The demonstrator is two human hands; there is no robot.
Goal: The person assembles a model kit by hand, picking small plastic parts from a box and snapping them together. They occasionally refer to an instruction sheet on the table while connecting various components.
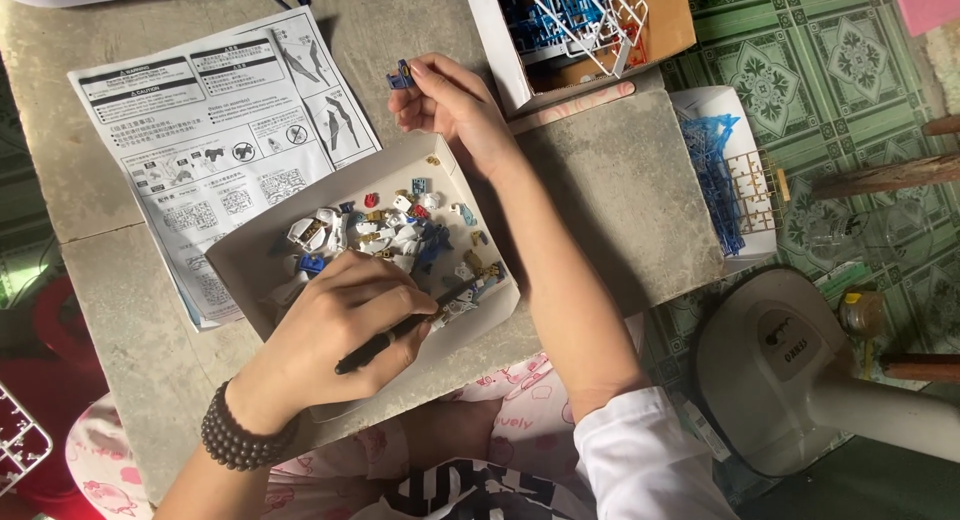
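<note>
We hold 1 thin black tool [400, 332] in our left hand [330, 330], fingers curled around the shaft in a pen grip, with its tip resting among the loose parts at the near right corner of the shallow white tray [250, 255]. Our right hand [455, 110] is raised beyond the far edge of the tray and pinches 1 small blue part [401, 76] between thumb and fingertips. The tray sits on the grey stone table [600, 180] and contains a cluster of small white, blue, red and gold model parts [395, 230]. The printed instruction sheet [215, 130] lies partly under the tray's left side. An open box of plastic runners [575, 20] stands at the far edge of the table, just beyond the right hand. A dark beaded bracelet [235, 440] encircles the left wrist.
</note>
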